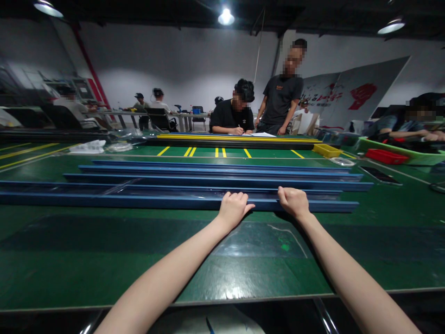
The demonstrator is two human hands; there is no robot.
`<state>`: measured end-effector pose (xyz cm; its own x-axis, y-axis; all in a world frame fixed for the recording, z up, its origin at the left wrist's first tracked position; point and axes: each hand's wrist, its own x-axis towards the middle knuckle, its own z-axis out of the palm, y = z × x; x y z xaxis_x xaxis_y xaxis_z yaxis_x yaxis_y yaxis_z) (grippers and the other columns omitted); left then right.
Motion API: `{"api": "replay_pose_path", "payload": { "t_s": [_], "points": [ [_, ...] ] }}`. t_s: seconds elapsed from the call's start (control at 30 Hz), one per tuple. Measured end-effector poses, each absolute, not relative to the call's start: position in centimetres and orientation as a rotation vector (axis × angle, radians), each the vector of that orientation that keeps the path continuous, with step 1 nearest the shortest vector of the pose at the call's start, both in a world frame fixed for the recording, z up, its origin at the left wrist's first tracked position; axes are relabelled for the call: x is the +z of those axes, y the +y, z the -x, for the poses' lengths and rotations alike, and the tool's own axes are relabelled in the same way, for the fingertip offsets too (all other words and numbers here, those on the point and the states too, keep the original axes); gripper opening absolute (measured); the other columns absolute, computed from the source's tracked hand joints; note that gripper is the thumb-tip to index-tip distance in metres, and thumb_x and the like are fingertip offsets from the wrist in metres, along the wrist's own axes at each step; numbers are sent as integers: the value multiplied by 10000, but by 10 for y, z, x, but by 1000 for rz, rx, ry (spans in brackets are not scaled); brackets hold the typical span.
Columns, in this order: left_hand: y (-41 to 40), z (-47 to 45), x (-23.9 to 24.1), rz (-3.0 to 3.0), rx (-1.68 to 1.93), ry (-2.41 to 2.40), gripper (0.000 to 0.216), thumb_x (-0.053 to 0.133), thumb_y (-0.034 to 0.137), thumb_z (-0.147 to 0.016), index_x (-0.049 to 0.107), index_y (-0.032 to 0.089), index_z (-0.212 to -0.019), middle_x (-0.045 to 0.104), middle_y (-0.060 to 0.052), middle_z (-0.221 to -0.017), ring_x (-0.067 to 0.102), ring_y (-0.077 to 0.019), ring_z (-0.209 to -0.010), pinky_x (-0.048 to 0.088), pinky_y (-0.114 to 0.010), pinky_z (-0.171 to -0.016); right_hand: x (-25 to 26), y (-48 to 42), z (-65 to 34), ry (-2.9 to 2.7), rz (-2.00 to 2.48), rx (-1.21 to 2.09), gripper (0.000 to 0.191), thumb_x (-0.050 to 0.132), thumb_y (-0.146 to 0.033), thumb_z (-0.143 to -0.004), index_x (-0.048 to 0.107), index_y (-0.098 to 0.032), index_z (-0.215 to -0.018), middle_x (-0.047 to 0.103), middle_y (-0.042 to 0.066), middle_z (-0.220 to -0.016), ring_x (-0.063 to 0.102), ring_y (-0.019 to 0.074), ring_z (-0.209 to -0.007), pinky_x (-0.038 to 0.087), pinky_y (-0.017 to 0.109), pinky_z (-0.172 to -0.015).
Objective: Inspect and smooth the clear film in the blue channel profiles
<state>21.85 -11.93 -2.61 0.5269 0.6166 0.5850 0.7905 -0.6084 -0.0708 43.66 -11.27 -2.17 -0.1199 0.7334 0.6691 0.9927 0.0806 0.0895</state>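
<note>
Several long blue channel strips (167,201) lie side by side across the green table (114,273). My left hand (234,208) rests on the nearest strip, its fingers curled over the front rail and its thumb pointing right. To its right, my right hand (294,201) is closed in a fist at the same strip; whatever is inside its fingers is hidden. Shiny clear film (121,186) shows in the trough of the nearest strip, left of my hands.
A clear sheet (243,239) covers part of the table before me. Yellow-edged strips (239,138) lie farther back. At right are a yellow tray (327,150), a red tray (386,156), a green bin (417,157) and a phone (379,175). A co-worker (234,113) writes opposite.
</note>
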Motion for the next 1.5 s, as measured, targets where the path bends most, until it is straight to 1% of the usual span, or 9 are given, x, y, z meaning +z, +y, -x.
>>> {"api": "replay_pose_path", "payload": {
  "t_s": [0.23, 0.4, 0.47, 0.57, 0.73, 0.87, 1.07, 1.33, 1.5],
  "points": [
    [-119, -220, -23, 2493, -758, -1277, 345, 463, 481, -784, 553, 152, -728, 593, -36, -718, 537, -166, -707, 328, -293, -641, -22, -113, -436, -1899, 1706, -740, 504, 267, -330, -832, 556, -158, -457, 602, 64, -526, 468, 109, -441, 193, 249, -468],
    [-117, -221, -20, 2478, -815, -1349, 344, 529, 501, -723, 588, 165, -684, 572, -44, -788, 496, -179, -812, 361, -278, -647, -21, -114, -436, -1896, 1742, -735, 495, 278, -339, -837, 566, -158, -477, 610, 58, -537, 472, 106, -452, 182, 240, -467],
    [-117, -221, -19, 2484, -818, -1364, 341, 533, 506, -716, 594, 172, -678, 567, -37, -778, 490, -175, -805, 369, -274, -647, -19, -116, -434, -1903, 1746, -752, 487, 289, -349, -837, 565, -161, -484, 613, 49, -547, 474, 104, -464, 175, 233, -462],
    [-116, -221, -18, 2496, -793, -1360, 338, 525, 509, -721, 590, 179, -694, 567, -27, -759, 495, -170, -778, 374, -271, -631, -17, -118, -426, -1924, 1700, -819, 466, 302, -349, -839, 559, -162, -499, 609, 39, -558, 474, 99, -489, 169, 230, -459],
    [-117, -219, -19, 2491, -787, -1310, 344, 493, 516, -742, 559, 178, -725, 574, -24, -781, 507, -169, -779, 372, -270, -627, -17, -121, -403, -1983, 1512, -908, 415, 305, -308, -847, 542, -163, -538, 571, 32, -555, 467, 93, -525, 197, 237, -482],
    [-119, -218, -18, 2498, -829, -1310, 352, 491, 526, -737, 516, 178, -786, 581, -13, -773, 518, -162, -754, 371, -266, -633, -19, -117, -393, -1972, 1514, -864, 409, 308, -298, -844, 538, -162, -534, 569, 25, -552, 455, 87, -510, 183, 233, -468],
    [-120, -218, -14, 2498, -789, -1325, 346, 503, 525, -728, 497, 183, -775, 586, -21, -779, 523, -165, -739, 362, -263, -606, -19, -112, -393, -1948, 1541, -797, 450, 325, -306, -830, 537, -160, -461, 556, 24, -504, 436, 80, -471, 169, 231, -458],
    [-119, -219, -20, 2444, -776, -1267, 340, 490, 512, -748, 508, 177, -808, 582, -37, -798, 517, -183, -766, 352, -276, -607, -20, -119, -388, -1971, 1445, -927, 400, 323, -277, -841, 530, -168, -516, 548, 23, -526, 439, 91, -515, 206, 244, -502],
    [-118, -218, -26, 2400, -757, -1208, 337, 435, 498, -793, 514, 172, -831, 575, -52, -793, 514, -187, -763, 333, -295, -623, -22, -116, -381, -1972, 1452, -861, 404, 307, -275, -845, 535, -168, -529, 557, 24, -539, 453, 89, -524, 204, 242, -498]
  ]
}}
